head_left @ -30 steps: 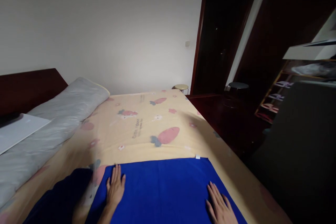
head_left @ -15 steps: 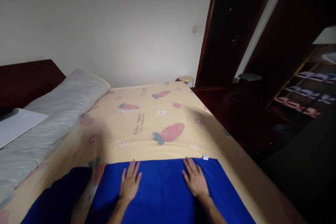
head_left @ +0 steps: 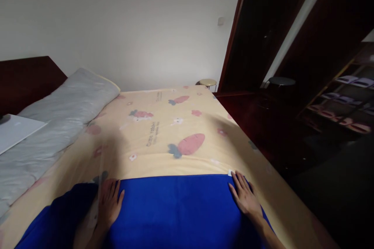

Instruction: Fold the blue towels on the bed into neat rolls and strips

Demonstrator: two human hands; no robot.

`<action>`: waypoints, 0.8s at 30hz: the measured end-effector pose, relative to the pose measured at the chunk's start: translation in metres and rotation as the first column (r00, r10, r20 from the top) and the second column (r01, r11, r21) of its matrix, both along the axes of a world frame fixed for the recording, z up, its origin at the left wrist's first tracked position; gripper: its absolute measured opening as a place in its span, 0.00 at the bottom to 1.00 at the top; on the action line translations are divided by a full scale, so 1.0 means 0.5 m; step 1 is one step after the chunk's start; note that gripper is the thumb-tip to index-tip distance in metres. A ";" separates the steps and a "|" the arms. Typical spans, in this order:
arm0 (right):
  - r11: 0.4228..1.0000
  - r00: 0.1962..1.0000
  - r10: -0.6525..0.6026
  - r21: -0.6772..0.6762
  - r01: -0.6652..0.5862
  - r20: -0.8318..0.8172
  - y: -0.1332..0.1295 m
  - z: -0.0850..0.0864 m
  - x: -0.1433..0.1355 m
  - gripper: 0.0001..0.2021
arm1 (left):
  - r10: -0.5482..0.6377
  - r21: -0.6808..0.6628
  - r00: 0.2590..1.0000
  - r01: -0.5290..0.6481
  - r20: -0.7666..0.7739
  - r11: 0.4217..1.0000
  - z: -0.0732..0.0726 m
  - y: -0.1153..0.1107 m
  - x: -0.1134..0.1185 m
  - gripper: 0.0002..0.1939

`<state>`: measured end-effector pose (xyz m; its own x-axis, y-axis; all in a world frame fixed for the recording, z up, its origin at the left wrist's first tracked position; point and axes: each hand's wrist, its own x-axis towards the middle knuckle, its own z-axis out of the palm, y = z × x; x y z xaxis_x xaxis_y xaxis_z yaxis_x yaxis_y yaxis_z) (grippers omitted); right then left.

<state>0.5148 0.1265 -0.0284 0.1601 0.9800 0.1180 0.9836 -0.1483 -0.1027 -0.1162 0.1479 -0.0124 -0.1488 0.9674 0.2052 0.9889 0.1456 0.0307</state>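
Observation:
A blue cloth [head_left: 178, 206] lies spread flat on the bed, its far edge running nearly straight across. My left hand [head_left: 110, 205] rests palm down at the cloth's far left corner, fingers stretched out. At the far right corner my right hand [head_left: 245, 194] lies flat with spread fingers, close to a small white tag [head_left: 230, 173] on the edge. Another dark blue piece of fabric [head_left: 61, 214] lies left of my left hand; whether it joins the cloth is hidden.
The bed has a yellow sheet [head_left: 163, 161] with carrot prints. On the left are a grey pillow [head_left: 78, 97] and a white laptop-like slab [head_left: 22, 130]. Beyond the bed's right side stand two stools, one yellow [head_left: 208, 82], one dark [head_left: 281, 81], and a shoe rack [head_left: 341, 99].
My hands have slid apart over the blue cloth, the left one leftward and the right one rightward, out to its far corners. Both stay flat. The view has shifted slightly.

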 end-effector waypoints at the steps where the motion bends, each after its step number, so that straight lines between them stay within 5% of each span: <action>1: 1.000 1.000 0.001 -0.011 -0.001 0.000 0.003 0.007 -0.001 0.33 | 0.015 -0.013 1.000 -0.015 0.009 1.000 0.011 0.002 0.011 0.32; 4: 0.999 0.999 -0.034 0.017 0.035 -0.022 0.016 0.036 -0.052 0.33 | 0.023 0.030 1.000 -0.023 0.021 0.999 0.045 0.003 0.112 0.30; 6: 0.995 0.997 -0.019 0.091 0.026 -0.075 0.025 0.057 -0.139 0.32 | -0.126 0.085 0.992 0.125 0.007 0.989 0.056 0.000 0.234 0.29; 10: 0.925 0.891 0.378 0.064 -0.374 -0.253 0.033 0.081 -0.359 0.27 | -0.433 0.001 0.901 0.434 0.036 0.901 0.027 -0.010 0.491 0.27; 13: 0.870 0.825 0.465 -0.007 -0.493 -0.322 0.031 0.085 -0.441 0.28 | -0.464 -0.062 0.880 0.471 0.097 0.880 0.005 -0.012 0.574 0.28; 15: 0.874 0.830 0.451 -0.026 -0.485 -0.329 0.030 0.088 -0.434 0.27 | -0.482 -0.094 0.868 0.493 0.122 0.865 0.014 -0.007 0.564 0.28; 18: 0.912 0.877 0.369 -0.059 -0.405 -0.307 0.032 0.091 -0.354 0.28 | -0.431 -0.150 0.893 0.448 0.130 0.882 0.042 0.002 0.487 0.27; 24: 0.996 0.989 0.072 -0.047 -0.078 -0.131 -0.009 0.051 -0.082 0.30 | 0.055 -0.104 0.998 -0.055 -0.002 0.993 0.044 -0.006 0.239 0.30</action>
<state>0.4740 0.1222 -0.0032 0.0966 0.9941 0.0498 0.9712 -0.0832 -0.2234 0.0032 0.1448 0.0093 -0.2026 0.9738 0.1032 0.9792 0.2022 0.0138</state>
